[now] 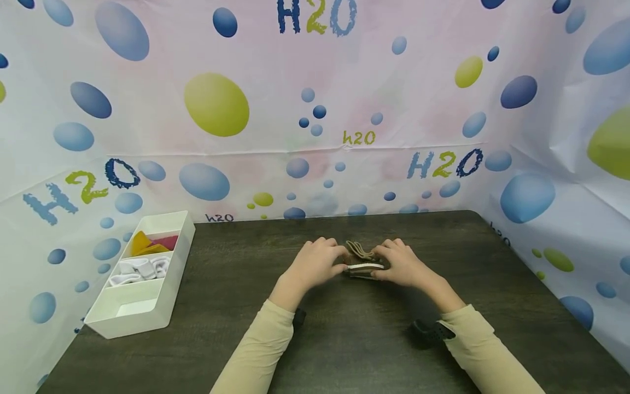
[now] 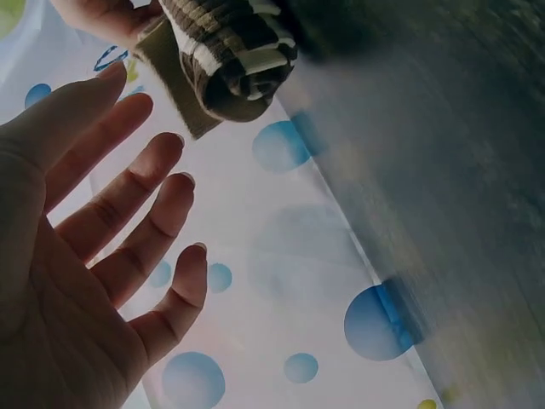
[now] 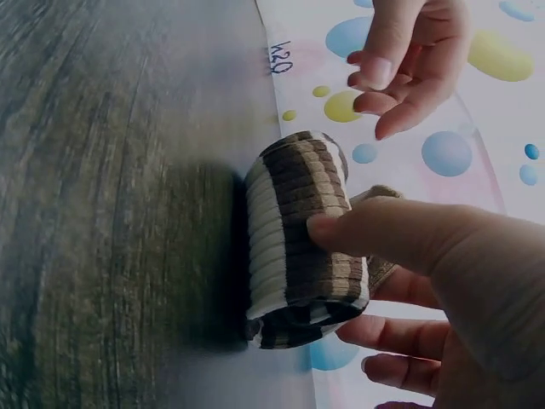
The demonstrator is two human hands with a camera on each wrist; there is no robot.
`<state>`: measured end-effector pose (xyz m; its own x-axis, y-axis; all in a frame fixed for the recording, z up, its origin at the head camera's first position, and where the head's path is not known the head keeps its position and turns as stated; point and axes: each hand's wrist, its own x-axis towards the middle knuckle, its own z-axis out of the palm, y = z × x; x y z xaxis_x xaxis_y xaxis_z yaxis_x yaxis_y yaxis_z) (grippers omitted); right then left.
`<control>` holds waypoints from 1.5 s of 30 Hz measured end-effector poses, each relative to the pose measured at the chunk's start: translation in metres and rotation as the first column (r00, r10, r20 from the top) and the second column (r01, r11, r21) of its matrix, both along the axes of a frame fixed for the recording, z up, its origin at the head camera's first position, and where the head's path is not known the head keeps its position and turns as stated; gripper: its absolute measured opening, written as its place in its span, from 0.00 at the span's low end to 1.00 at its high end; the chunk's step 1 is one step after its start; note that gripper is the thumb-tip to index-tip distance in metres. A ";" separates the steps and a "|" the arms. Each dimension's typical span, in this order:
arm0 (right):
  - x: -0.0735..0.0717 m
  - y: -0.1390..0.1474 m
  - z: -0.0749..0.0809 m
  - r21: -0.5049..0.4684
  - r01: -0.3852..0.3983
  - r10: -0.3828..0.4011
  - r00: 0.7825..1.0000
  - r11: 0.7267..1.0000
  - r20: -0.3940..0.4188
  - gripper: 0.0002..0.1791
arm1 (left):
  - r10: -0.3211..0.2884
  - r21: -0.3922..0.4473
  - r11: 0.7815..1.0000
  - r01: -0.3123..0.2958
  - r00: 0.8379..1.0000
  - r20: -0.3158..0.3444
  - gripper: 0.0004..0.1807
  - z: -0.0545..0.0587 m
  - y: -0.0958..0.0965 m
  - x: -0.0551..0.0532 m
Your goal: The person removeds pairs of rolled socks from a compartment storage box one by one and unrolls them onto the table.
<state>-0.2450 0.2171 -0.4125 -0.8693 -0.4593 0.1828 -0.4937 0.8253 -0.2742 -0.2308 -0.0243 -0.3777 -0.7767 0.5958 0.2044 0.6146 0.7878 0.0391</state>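
Observation:
A rolled-up striped sock [image 1: 365,267], ribbed in brown, white and black, is between the two hands over the table. My right hand [image 1: 403,264] pinches it: in the right wrist view the thumb presses on the striped roll [image 3: 294,226], with fingers behind. A tan-olive folded part [image 1: 359,250] sticks out from the roll's far side. My left hand [image 1: 315,265] is beside the roll's left end. In the left wrist view its fingers [image 2: 128,204] are spread and loosely bent, apart from the roll [image 2: 234,55].
At the left of the dark wooden table [image 1: 236,306] stands a white divided tray [image 1: 179,273]. Its far compartment has yellow cloth [image 1: 145,244] and maroon cloth [image 1: 166,242]; the middle one has white cloth [image 1: 143,269]. A bubble-patterned sheet [image 1: 275,82] hangs behind.

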 end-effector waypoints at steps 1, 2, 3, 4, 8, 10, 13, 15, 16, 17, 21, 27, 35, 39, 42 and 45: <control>0.000 0.001 0.000 -0.004 -0.003 0.003 1.000 1.000 0.002 0.26 | -0.001 -0.007 1.000 0.001 1.000 0.009 0.13 0.000 0.001 0.000; 0.000 0.002 0.000 -0.008 -0.007 0.007 1.000 1.000 0.002 0.26 | -0.003 -0.018 1.000 0.003 1.000 0.016 0.14 -0.001 0.003 0.000; 0.000 0.002 0.000 -0.010 -0.011 0.011 1.000 1.000 0.000 0.25 | -0.003 -0.031 0.999 0.004 1.000 0.023 0.15 -0.001 0.004 0.000; 0.000 0.002 0.001 -0.013 -0.015 0.015 1.000 1.000 0.001 0.25 | -0.004 -0.045 0.999 0.005 0.999 0.032 0.16 -0.002 0.005 0.000; -0.001 0.004 0.001 -0.022 -0.019 0.019 1.000 1.000 0.005 0.25 | -0.007 -0.082 0.997 0.013 0.997 0.074 0.19 -0.006 0.008 0.002; -0.001 0.004 0.002 -0.035 -0.014 0.015 1.000 0.999 0.013 0.26 | -0.002 -0.095 0.995 0.011 0.995 0.096 0.19 -0.007 0.010 0.004; -0.001 0.004 0.003 -0.070 0.002 0.000 1.000 0.998 0.023 0.26 | 0.007 -0.104 0.995 0.007 0.992 0.125 0.19 -0.008 0.011 0.005; -0.001 0.004 0.003 -0.098 0.018 -0.015 0.999 0.995 0.029 0.24 | 0.014 -0.109 0.994 0.002 0.990 0.141 0.19 -0.009 0.012 0.006; -0.001 0.003 0.002 -0.111 0.027 -0.024 0.999 0.993 0.031 0.24 | 0.017 -0.110 0.994 -0.001 0.989 0.146 0.19 -0.009 0.012 0.006; -0.002 0.003 0.002 -0.122 0.034 -0.030 0.999 0.992 0.027 0.23 | 0.020 -0.110 0.994 -0.003 0.988 0.150 0.19 -0.009 0.012 0.007; -0.004 0.003 0.000 -0.151 0.056 -0.061 0.998 0.987 -0.024 0.22 | 0.031 -0.110 0.994 -0.013 0.987 0.159 0.19 -0.009 0.012 0.007; -0.005 0.004 -0.001 -0.153 0.079 -0.101 0.984 0.985 -0.145 0.24 | 0.039 -0.105 0.994 -0.022 0.987 0.158 0.18 -0.010 0.013 0.006; -0.011 0.013 -0.005 -0.010 0.041 -0.042 0.975 0.999 -0.217 0.21 | 0.053 -0.129 0.991 -0.035 0.989 0.137 0.18 -0.011 0.016 0.007; -0.014 0.017 -0.009 0.037 -0.001 0.007 0.985 0.999 -0.173 0.19 | 0.066 -0.139 0.989 -0.049 0.991 0.119 0.19 -0.012 0.018 0.008; -0.015 0.020 -0.013 0.078 -0.035 0.044 0.992 0.996 -0.118 0.18 | 0.074 -0.144 0.988 -0.059 0.992 0.103 0.20 -0.011 0.020 0.010; -0.017 0.020 -0.015 0.101 -0.045 0.050 0.997 0.994 -0.055 0.17 | 0.080 -0.147 0.987 -0.066 0.993 0.087 0.21 -0.011 0.022 0.011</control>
<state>-0.2623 0.2375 -0.4271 -0.8355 -0.5182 0.1827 -0.5455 0.8223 -0.1620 -0.2194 -0.0028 -0.3886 -0.8306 0.5549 0.0466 0.5544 0.8319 -0.0241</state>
